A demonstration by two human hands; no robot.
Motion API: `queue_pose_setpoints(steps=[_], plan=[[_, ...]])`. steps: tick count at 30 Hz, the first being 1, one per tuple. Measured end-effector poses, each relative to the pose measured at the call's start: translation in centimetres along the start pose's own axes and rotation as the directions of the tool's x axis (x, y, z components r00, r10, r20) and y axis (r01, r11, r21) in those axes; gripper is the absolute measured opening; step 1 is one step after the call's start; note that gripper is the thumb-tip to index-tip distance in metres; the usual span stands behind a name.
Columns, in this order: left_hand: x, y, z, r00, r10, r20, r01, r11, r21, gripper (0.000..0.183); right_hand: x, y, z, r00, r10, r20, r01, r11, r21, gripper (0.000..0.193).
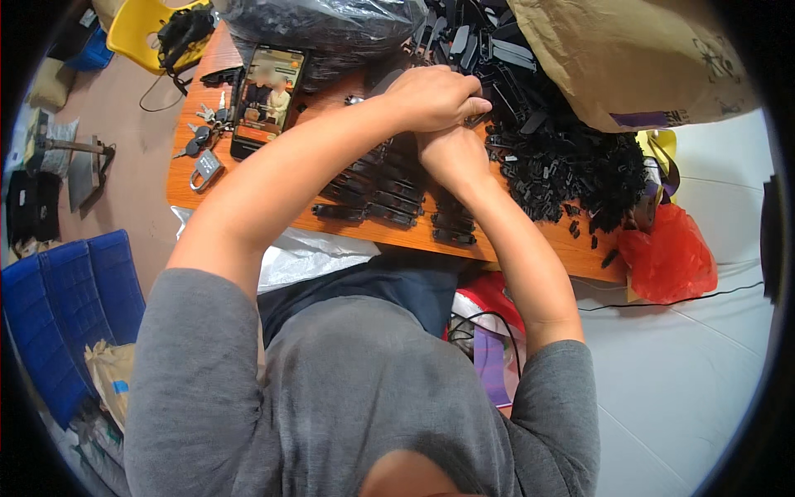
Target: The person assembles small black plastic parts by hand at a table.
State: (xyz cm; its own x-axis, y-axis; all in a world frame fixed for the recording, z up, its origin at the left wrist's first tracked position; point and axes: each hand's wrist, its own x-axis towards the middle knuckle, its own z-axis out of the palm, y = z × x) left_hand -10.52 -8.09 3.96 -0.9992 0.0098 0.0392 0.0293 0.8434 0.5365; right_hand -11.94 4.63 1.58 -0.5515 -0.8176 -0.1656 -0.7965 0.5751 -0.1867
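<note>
My left hand [437, 95] is closed, its knuckles up and its thumb pointing right. What it holds, if anything, is hidden. Directly below and against it is my right hand [454, 153], with its fingers out of sight behind the left one. Both are over the wooden table. Under and beside my wrists lie rows of small black plastic parts [391, 207]. To the right spreads a big heap of small black pieces [563, 170], and longer black strip-like parts [513, 54] lie beyond it.
A phone [269, 99] showing a video, keys [199, 139] and a padlock [206, 171] lie on the left of the table [546, 247]. A clear plastic bag [323, 33] fills the back, a brown paper sack [638, 58] the far right. A red bag [671, 257] hangs by the right edge.
</note>
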Motion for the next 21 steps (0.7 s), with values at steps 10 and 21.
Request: queue_pose_setpoints(steps=[10,21], plan=[[-0.3,2.7,-4.4,0.990,0.088,-0.108,-0.079,0.993,0.083,0.039,-1.1,-1.4,-5.0,0.994,0.095,-0.055,-0.096,0.995,-0.029,0.035],[0.4,-2.7,0.8,0.991,-0.016,-0.132,-0.005,0.987,-0.160,0.040,0.3,-1.1,-2.3,0.997,0.048,0.053,-0.046,0.998,-0.036,0.036]])
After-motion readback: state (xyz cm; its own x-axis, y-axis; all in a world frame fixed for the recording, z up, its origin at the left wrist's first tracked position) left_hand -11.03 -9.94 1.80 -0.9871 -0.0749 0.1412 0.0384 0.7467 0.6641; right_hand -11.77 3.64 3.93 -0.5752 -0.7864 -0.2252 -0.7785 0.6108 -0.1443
